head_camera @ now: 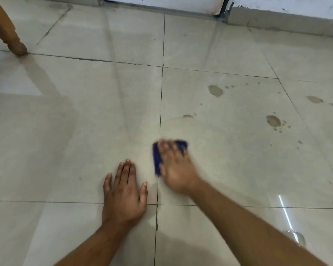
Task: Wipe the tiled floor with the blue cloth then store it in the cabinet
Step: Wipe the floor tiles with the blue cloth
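The blue cloth (157, 160) lies flat on the pale tiled floor (85, 121), near a grout line at the centre. My right hand (176, 167) presses down on it with fingers straight; the hand is motion-blurred and covers most of the cloth. To the left of it, my left hand (124, 194) rests flat on the floor, fingers straight and together, holding nothing. Several brownish wet stains (215, 91) mark the tiles to the right, another stain (273, 120) among them. No cabinet is in view.
A wooden furniture leg (10, 33) stands at the far left. A white door or panel bottom (161, 2) and a wall base (286, 18) run along the far edge. A small puddle (298, 239) glints at the lower right.
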